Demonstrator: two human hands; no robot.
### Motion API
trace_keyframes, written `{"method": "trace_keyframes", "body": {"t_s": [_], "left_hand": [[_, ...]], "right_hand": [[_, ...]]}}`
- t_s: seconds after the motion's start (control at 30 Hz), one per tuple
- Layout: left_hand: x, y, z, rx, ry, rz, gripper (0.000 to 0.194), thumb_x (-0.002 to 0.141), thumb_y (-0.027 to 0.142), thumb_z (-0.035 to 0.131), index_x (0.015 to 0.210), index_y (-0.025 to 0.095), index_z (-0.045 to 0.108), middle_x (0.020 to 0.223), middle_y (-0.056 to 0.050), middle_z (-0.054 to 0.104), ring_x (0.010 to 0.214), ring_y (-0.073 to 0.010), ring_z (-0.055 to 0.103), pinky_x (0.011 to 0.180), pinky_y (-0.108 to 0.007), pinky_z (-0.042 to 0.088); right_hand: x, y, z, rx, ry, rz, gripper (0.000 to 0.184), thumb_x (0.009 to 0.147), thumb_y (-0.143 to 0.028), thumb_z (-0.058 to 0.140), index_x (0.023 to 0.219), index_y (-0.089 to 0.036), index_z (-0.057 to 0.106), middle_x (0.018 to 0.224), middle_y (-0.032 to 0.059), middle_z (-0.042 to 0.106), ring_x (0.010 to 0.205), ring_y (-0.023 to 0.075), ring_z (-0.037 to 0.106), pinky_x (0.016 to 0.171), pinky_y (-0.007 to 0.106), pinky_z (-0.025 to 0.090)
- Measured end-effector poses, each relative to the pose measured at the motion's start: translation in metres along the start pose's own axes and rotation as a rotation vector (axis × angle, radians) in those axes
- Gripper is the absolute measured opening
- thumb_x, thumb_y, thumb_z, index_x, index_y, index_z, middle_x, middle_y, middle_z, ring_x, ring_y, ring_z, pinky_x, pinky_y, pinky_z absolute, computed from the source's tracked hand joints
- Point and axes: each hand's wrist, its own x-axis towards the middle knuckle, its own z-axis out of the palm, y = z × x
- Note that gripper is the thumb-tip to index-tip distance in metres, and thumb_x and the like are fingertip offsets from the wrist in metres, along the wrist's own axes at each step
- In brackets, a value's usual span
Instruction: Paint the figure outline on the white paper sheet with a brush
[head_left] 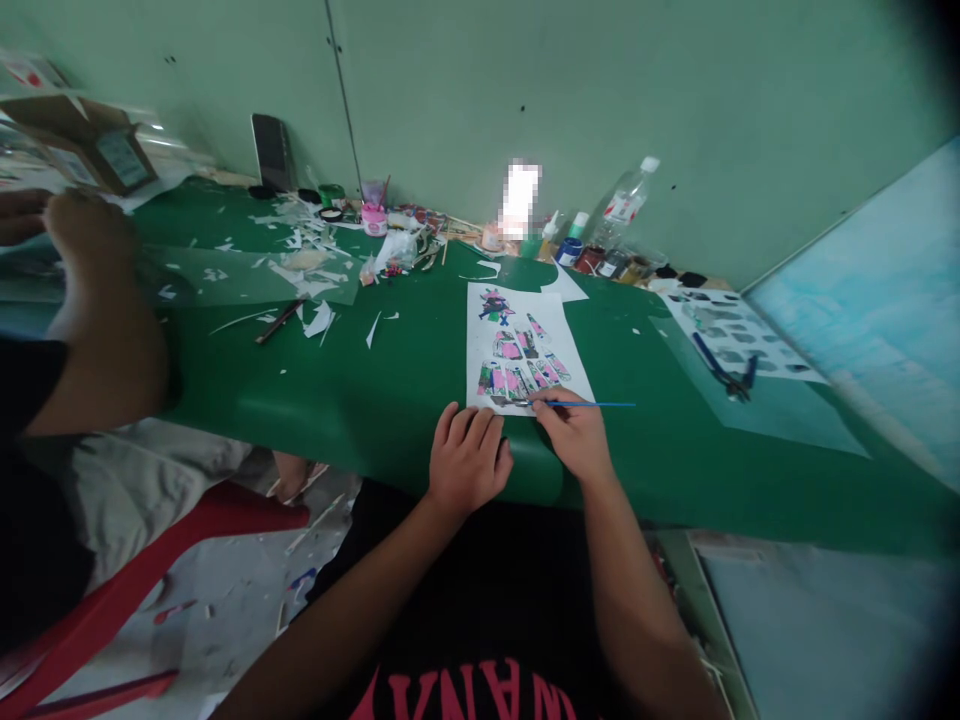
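Observation:
A white sheet [517, 312] with a printed figure partly coloured pink, green and blue lies on the green table cover [375, 390]. My right hand [574, 435] pinches a thin blue paintbrush [592, 404], its tip resting on the sheet's lower edge. My left hand [466, 458] lies flat with fingers stretched out, touching the sheet's lower left corner.
Paint jars [592, 258] and a plastic bottle [624, 205] stand by the wall. A second printed sheet [739, 330] with blue pliers [724, 368] lies at right. Paper scraps [315, 270] litter the left. Another person's arm [97, 300] reaches over the table at far left, near a red chair [150, 570].

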Motion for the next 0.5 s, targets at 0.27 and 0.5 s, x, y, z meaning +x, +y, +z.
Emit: {"method": "trace_keyframes", "body": {"t_s": [0.27,0.5], "left_hand": [[-0.0002,0.0000,-0.0001,-0.001,-0.007,0.004,0.032,0.086,0.027,0.060,0.116,0.017,0.066,0.118,-0.009,0.070,0.110,-0.0286,0.060,0.112,-0.050,0.036],[0.0002,0.0001,-0.0006,0.001,0.002,0.005,0.032,0.086,0.026,0.060,0.116,0.017,0.065,0.117,-0.009,0.070,0.110,-0.0292,0.060,0.111,-0.051,0.037]], "right_hand": [[0.0009,0.0024,0.0041,-0.024,-0.006,-0.059,0.015,0.087,-0.031,0.061,0.088,-0.022,0.073,0.089,0.0053,0.075,0.087,0.0221,0.068,0.083,0.036,0.053],[0.0009,0.0015,0.0041,-0.015,-0.005,-0.052,0.015,0.086,-0.029,0.062,0.087,-0.021,0.074,0.088,0.0053,0.075,0.086,0.0220,0.069,0.081,0.035,0.053]]}}
